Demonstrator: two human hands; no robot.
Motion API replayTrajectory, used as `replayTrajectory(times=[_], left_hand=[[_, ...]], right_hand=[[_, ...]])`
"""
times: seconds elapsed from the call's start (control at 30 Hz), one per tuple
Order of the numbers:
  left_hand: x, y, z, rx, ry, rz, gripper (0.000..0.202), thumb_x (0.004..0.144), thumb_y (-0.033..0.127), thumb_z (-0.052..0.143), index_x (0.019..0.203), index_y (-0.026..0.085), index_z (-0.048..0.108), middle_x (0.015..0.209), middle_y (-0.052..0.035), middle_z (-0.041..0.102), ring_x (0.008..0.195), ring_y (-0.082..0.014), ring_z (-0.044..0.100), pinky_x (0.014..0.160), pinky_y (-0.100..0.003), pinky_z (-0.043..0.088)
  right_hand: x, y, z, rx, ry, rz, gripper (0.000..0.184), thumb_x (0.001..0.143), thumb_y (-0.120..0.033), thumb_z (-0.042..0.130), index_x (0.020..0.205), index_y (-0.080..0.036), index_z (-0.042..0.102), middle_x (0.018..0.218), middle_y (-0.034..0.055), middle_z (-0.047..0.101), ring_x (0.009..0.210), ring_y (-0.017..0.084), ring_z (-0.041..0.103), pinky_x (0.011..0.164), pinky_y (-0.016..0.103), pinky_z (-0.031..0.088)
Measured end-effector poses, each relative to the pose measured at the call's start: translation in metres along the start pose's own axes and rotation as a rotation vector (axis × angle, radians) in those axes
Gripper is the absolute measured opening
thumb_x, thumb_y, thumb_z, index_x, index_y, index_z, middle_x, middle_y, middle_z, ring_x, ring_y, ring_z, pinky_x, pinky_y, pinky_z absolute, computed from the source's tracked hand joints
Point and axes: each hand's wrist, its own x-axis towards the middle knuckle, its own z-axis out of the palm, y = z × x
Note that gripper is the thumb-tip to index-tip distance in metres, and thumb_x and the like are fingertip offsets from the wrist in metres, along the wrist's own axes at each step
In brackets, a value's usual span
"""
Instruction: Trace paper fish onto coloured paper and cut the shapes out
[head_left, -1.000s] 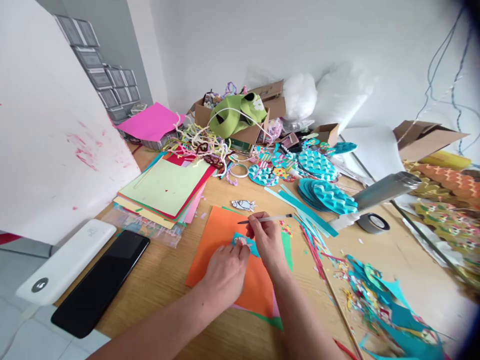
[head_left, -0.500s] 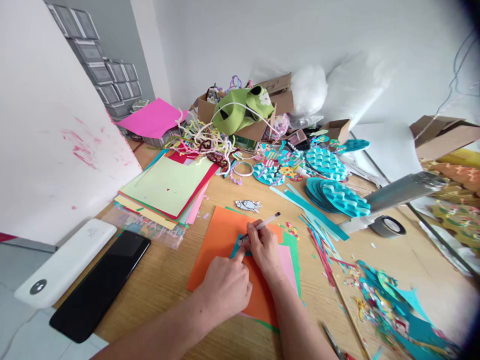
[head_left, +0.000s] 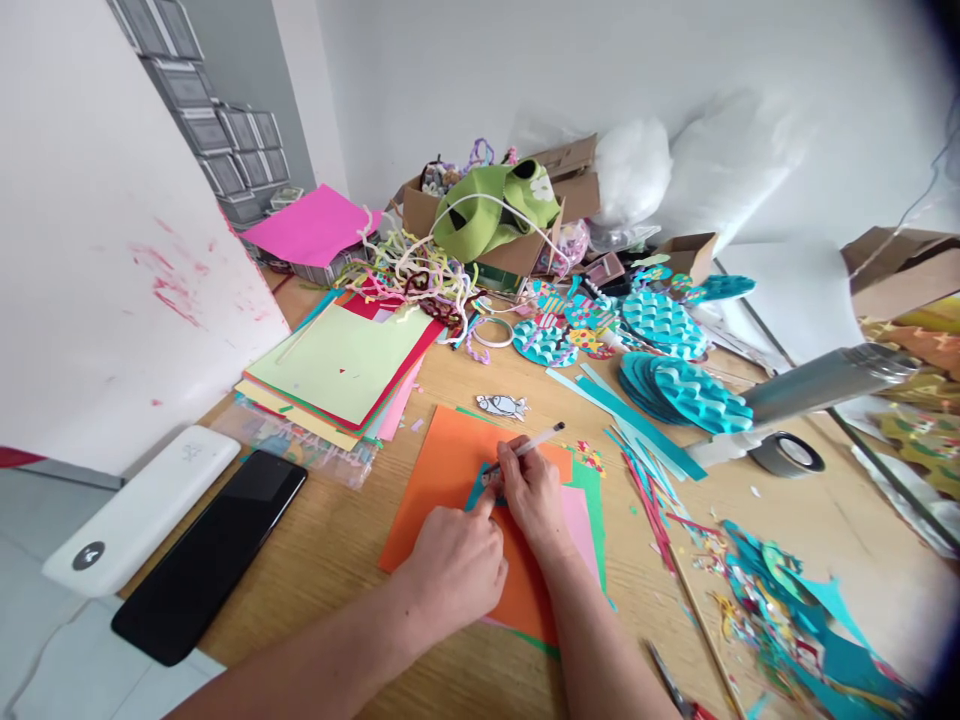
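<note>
In the lower centre of the frame, two hands are working side by side on the counter (head_left: 330, 545). The left hand (head_left: 459, 568) is resting on one orange sheet (head_left: 439, 480). Its grip is curled almost closed around nothing, and the forefinger is pressing down on one small teal cutout (head_left: 477, 492) that is lying on that sheet near the frame's centre. Just to its right, the right hand (head_left: 534, 497) is pinching one thin white pen (head_left: 536, 438). Its grip is closed tight on the shaft, and the tip is pointing down at the cutout.

At lower left, one black phone (head_left: 210, 555) and one white power bank (head_left: 142, 520) are lying side by side. Teal scraps (head_left: 787, 610) are piling up at lower right.

Beyond the hands, one fish drawing (head_left: 502, 406) is lying just past the orange sheet, and one stack of coloured sheets (head_left: 341, 370) is sitting left of centre. On the right, one tape roll (head_left: 787, 455) is lying beside one metal cylinder (head_left: 825, 380). Two heaps of teal scalloped discs (head_left: 697, 390) are lying right of centre.

Farthest back, at upper centre, one cardboard box (head_left: 517, 258) is carrying green fabric (head_left: 495, 205). One pink sheet (head_left: 315, 225) is lying to its left.
</note>
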Motion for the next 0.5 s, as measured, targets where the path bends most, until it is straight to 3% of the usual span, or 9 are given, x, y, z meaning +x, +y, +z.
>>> replayTrajectory(times=[0.5], left_hand=[[0.0004, -0.0006, -0.0020, -0.006, -0.025, -0.002, 0.030, 0.085, 0.024, 0.042, 0.086, 0.012, 0.070, 0.125, -0.0160, 0.058, 0.065, -0.0175, 0.066, 0.056, -0.031, 0.051]], right_hand=[[-0.0017, -0.0011, 0.0010, -0.016, -0.001, -0.012, 0.034, 0.088, -0.049, 0.043, 0.068, -0.022, 0.047, 0.051, -0.0008, 0.055, 0.044, 0.014, 0.051, 0.046, 0.024, 0.037]])
